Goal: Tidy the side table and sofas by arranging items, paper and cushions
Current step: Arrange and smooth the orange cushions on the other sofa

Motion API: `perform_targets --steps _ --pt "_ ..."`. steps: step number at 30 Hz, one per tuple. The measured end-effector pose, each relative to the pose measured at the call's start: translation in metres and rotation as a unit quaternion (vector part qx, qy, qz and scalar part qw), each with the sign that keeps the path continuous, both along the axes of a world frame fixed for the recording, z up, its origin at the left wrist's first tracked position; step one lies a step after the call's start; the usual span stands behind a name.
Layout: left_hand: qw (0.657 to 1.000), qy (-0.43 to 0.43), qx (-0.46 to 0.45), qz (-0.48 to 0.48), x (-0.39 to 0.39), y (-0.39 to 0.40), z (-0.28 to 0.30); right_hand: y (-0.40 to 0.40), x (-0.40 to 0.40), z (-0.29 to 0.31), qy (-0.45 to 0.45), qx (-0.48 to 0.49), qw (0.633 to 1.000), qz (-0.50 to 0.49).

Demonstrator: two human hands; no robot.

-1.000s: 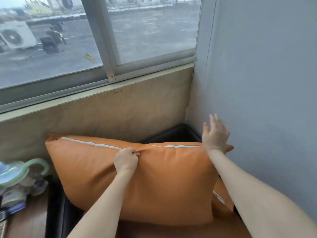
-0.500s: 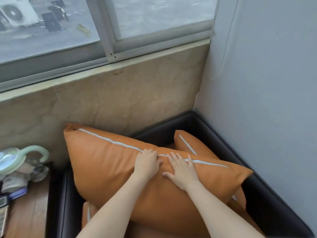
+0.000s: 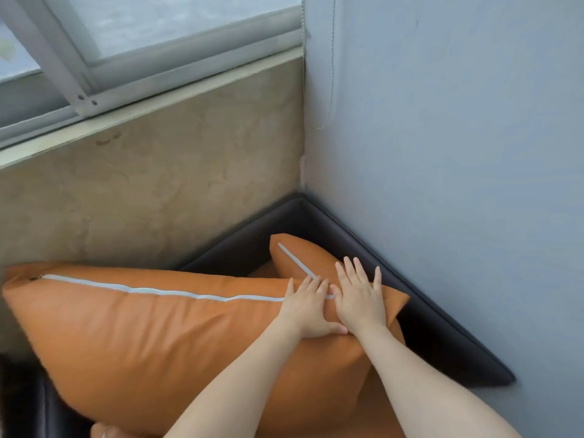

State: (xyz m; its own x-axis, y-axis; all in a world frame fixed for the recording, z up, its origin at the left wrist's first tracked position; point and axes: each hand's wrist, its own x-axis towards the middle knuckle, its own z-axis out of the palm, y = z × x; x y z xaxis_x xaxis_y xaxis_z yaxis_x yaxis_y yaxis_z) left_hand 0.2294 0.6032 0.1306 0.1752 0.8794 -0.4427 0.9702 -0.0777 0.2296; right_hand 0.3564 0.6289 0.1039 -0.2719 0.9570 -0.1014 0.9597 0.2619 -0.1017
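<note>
Propped on the left against the beige wall [image 3: 151, 191] under the window [image 3: 177, 42]: large orange cushion [image 3: 151, 336], zip edge up, leaning slightly, its lower part on the seat of the dark sofa [image 3: 442, 320]. Best kept upright with its back flat to the wall rather than sagging forward.

At the cushion's right top corner: left hand [image 3: 308, 306], palm down, fingers straight and flat across the white zip [image 3: 164, 291]. Grip released, pressing, not clasping. Gentle, even downward pressure here, likely enough to seat the corner without creasing the cover.

Just beside it, thumbs nearly touching: right hand [image 3: 360, 298], also flat and spread, grip released, resting where the large cushion overlaps a second orange cushion [image 3: 297, 254] tucked into the sofa corner. Worth smoothing outward toward the grey wall [image 3: 458, 153] so both corners meet neatly.

Further right: dark sofa back running along the grey wall. Risk, by judgement: pushing too hard and tipping the smaller cushion down behind.
</note>
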Motion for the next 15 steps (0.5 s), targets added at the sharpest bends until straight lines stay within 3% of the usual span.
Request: perform_targets --steps 4,11,13,15 --pt "1.0 -0.009 0.016 0.014 0.03 0.009 -0.006 0.017 0.01 -0.002 0.039 -0.011 0.994 -0.104" --pt "0.994 -0.002 0.096 0.057 0.028 0.014 -0.009 0.046 0.041 0.001 0.048 0.01 0.989 -0.137" --pt "0.993 0.001 0.103 0.063 0.012 0.022 -0.002 0.047 0.053 0.006 0.131 0.017 0.967 -0.217" --pt "0.99 0.004 0.12 0.07 0.003 0.031 0.007 0.04 0.073 0.006 0.219 0.02 0.918 -0.329"
